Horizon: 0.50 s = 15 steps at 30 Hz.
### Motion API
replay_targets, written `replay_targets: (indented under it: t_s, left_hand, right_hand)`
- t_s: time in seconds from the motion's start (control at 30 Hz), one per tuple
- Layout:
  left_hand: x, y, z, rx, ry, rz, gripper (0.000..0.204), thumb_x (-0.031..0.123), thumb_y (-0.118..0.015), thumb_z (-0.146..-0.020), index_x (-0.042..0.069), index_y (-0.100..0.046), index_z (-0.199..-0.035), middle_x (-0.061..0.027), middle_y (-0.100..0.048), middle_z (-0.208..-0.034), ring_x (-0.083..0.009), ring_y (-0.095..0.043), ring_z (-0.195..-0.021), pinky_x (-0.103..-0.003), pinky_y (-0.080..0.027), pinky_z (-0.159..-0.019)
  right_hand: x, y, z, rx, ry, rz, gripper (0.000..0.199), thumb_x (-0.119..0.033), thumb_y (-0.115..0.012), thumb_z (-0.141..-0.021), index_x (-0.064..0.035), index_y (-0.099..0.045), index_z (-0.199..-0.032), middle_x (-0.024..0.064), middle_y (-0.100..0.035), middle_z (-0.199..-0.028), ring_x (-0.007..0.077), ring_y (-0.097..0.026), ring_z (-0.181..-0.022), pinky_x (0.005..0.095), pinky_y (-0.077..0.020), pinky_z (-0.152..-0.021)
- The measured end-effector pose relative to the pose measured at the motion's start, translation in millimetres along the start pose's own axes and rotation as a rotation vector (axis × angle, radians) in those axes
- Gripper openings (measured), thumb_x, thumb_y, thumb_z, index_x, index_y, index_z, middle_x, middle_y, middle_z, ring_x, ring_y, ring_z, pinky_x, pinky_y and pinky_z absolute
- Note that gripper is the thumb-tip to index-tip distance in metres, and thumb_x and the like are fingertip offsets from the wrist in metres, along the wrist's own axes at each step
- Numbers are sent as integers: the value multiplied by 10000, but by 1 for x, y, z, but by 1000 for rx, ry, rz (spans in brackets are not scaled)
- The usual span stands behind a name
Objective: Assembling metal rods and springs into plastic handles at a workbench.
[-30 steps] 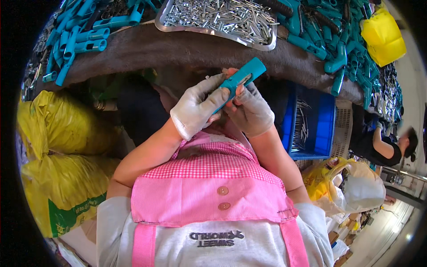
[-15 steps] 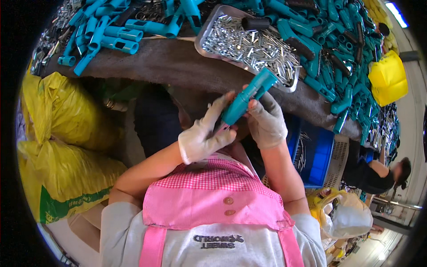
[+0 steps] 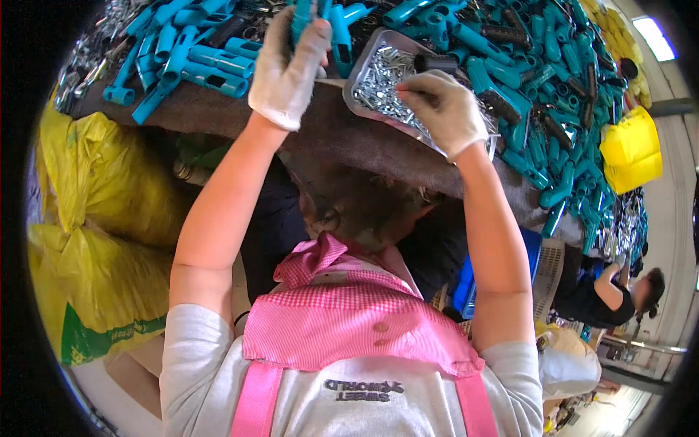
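Note:
My left hand [image 3: 286, 76], in a whitish glove with bare fingertips showing, is raised to the far edge of the view. Between its thumb and fingers is a teal plastic tubular housing [image 3: 303, 20], partly cut off by the view's edge. To the right, my gloved right hand [image 3: 445, 113] hovers over a shallow tray [image 3: 357, 80] of small metal pins [image 3: 382, 76]. Its fingers are drawn together in a pinch; whatever is between them is too small to make out. A dark cylindrical piece [image 3: 435, 63] lies on the tray beyond this hand.
Teal housings [image 3: 215, 76] are piled left of the tray, with a larger heap [image 3: 546, 87] to its right. A yellow container [image 3: 630, 149] stands at the far right. Full yellow sacks [image 3: 109, 182] sit at left; a blue crate [image 3: 466, 288] is below the table. Another person [image 3: 601, 295] works at right.
My hands have parted from the teal housing held between them near my lap. The left has gone forward and left to the pile, the right forward over the pin tray.

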<state>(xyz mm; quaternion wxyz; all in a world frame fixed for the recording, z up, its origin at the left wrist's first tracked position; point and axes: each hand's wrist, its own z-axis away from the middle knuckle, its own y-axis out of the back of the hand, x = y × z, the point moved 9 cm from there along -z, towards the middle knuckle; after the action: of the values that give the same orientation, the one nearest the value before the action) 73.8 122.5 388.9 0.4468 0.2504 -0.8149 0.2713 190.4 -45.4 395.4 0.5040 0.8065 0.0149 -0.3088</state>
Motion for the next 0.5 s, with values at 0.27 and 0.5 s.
replay_targets:
  t_s: [0.27, 0.5]
  left_hand:
    - [-64, 39, 0, 230, 135, 115, 367, 338, -544, -909, 64, -470, -1141, -34, -570, -800, -92, -501, -610, -207, -366, -491]
    - [-46, 13, -9, 125, 120, 100, 398, 389, -521, -911, 50, -452, -1108, -13, -499, -746, -60, -436, -538, -177, -310, -446]
  right_hand:
    - [32, -72, -10, -337, -100, 327, 179, -230, -556, -789, -162, -702, -868, 137, -637, -890, 331, -616, -847, 426, -497, -740]
    - [15, -36, -2, -162, -10, 87, 140, -236, -617, -727, -186, -694, -833, 76, -611, -854, 287, -610, -824, 395, -486, -710]
